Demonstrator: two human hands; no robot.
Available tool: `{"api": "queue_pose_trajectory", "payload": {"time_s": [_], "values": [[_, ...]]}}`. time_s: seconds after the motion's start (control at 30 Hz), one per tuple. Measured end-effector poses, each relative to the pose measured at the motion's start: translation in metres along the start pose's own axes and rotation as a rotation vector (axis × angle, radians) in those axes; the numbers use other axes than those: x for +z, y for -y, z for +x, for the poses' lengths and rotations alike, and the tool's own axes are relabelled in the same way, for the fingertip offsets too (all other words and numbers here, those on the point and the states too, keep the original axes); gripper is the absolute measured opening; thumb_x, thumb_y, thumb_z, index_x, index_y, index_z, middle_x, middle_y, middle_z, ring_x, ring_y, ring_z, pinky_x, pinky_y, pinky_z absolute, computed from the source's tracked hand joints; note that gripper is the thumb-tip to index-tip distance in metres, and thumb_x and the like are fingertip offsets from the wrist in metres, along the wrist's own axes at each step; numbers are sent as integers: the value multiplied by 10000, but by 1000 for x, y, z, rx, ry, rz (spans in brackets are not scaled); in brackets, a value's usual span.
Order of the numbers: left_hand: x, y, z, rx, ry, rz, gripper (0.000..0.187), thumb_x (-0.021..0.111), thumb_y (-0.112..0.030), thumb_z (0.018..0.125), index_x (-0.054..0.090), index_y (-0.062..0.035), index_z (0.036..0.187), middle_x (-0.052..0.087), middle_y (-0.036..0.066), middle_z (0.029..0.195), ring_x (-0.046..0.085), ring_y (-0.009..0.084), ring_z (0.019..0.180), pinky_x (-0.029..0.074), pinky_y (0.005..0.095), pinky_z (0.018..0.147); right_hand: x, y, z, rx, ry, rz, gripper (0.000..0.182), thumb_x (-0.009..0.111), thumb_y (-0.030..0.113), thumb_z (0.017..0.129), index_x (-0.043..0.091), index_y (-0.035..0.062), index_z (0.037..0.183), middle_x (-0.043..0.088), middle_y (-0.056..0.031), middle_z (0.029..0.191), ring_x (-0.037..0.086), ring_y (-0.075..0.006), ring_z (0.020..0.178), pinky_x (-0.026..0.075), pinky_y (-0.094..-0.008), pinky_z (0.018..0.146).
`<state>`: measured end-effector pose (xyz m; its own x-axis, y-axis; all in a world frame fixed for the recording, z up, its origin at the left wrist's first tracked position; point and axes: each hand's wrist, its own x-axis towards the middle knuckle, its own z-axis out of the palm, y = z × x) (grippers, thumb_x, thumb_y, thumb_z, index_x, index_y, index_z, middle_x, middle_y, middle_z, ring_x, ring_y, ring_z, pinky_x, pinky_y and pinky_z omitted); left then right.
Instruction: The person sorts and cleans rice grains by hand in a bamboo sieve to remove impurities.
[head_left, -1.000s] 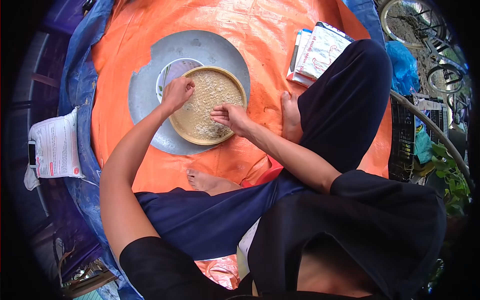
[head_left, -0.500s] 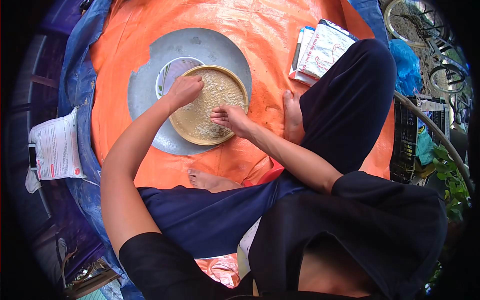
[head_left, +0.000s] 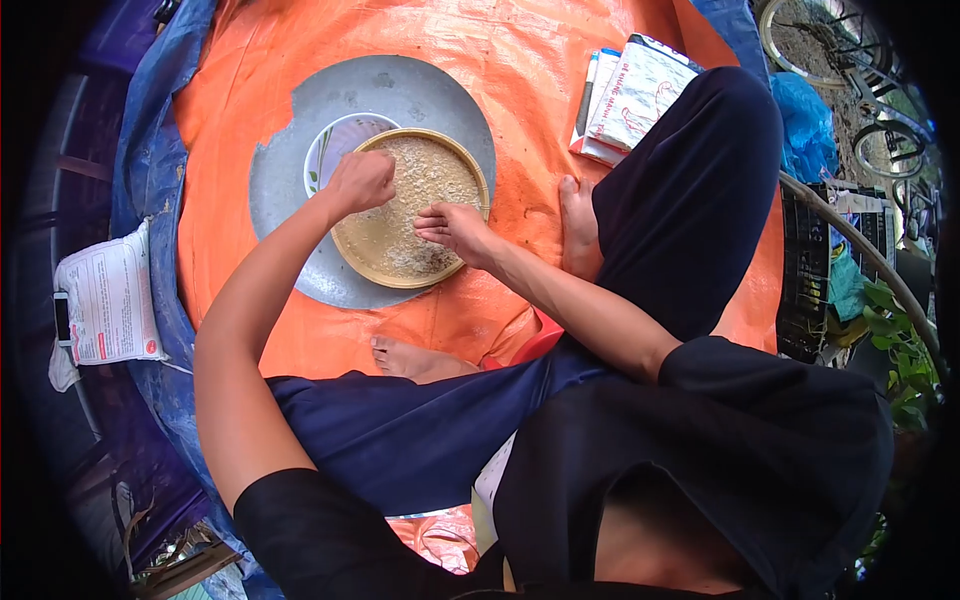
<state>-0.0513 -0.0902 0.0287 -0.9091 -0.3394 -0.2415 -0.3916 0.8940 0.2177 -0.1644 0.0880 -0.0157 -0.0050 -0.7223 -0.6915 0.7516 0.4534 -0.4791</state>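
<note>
We see the round woven tray (head_left: 368, 237) in front of our crossed legs, its near edge over the grey metal disc (head_left: 420, 85) and its upper left rim overlapping a white bowl (head_left: 335, 145) with a green leaf pattern. Pale grains and flakes (head_left: 432, 175) are spread across the tray, thinner toward its lower left. Our left hand (head_left: 362, 183) is over the tray's upper left side, fingers curled in with their tips hidden, so we cannot tell whether it holds anything. Our right hand (head_left: 455, 232) is over the lower right side, palm inward, its fingers bent and side by side; we cannot tell whether thumb and fingertips meet. The disc lies on an orange tarp (head_left: 540, 100), with folded printed sacks (head_left: 640, 95) beyond our right foot (head_left: 580, 225).
</note>
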Motion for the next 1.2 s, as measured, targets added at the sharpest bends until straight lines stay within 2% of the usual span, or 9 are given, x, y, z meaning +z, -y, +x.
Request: {"api": "queue_pose_trajectory", "payload": {"time_s": [0.27,0.4,0.6,0.67,0.77,0.83,0.9,1.1,1.2], "values": [[12,-27,-8,-261,74,-988,187,696,-147,770,693,34,819,650,71,678,570,84,576,465,274,537,-2,5,2,-31,49,113,419,379,215,977,445,-115,1228,587,-224,1134,569,-303,1098,450,-387,999],[4,-9,-20,-369,-38,-800,178,696,-143,783,691,27,837,656,66,683,596,94,599,473,265,549,0,5,-3,-12,68,93,400,373,174,976,457,-137,1212,583,-239,1138,597,-307,1061,499,-362,957],[-60,26,-59,-72,-56,177,160,592,-131,762,673,-13,833,668,174,827,636,364,775,511,419,668,8,8,-11,-32,76,90,329,392,153,969,521,-108,1122,610,-200,1043,625,-261,976,540,-316,876],[-64,59,-67,-228,-297,216,174,613,-163,792,668,-3,834,670,128,771,639,310,694,495,400,629,11,3,-13,-42,78,45,323,409,156,965,527,-104,1117,613,-193,1031,628,-254,962,541,-308,868],[-54,37,-50,-876,-1442,-554,215,652,-206,814,666,9,811,654,62,701,612,220,625,477,365,592,22,2,-20,-60,85,38,320,425,146,961,532,-113,1117,614,-200,1047,629,-246,974,540,-315,884],[-36,-10,-50,-1158,-1423,-675,265,681,-240,824,673,25,817,639,24,677,572,149,601,468,315,584,19,4,-23,-85,77,36,323,422,138,960,530,-120,1121,614,-203,1050,629,-248,982,540,-319,891],[6,-35,-40,-1005,-1321,-792,247,677,-217,823,690,27,862,664,64,684,613,164,612,481,308,583,19,6,-18,-123,75,52,310,428,126,949,539,-118,1105,618,-197,1034,631,-243,966,542,-317,876],[33,-38,-31,-790,-816,-414,143,651,-141,829,716,-65,932,687,109,890,661,271,761,504,376,705,25,3,-25,-161,67,92,288,439,98,925,559,-118,1073,628,-186,989,638,-236,921,545,-312,845],[43,-30,-25,-717,-802,-272,140,666,-157,821,716,-87,932,677,91,915,653,284,800,503,392,703,24,6,-25,-159,52,91,293,441,102,924,561,-121,1069,630,-186,978,641,-232,906,545,-307,838]]}}
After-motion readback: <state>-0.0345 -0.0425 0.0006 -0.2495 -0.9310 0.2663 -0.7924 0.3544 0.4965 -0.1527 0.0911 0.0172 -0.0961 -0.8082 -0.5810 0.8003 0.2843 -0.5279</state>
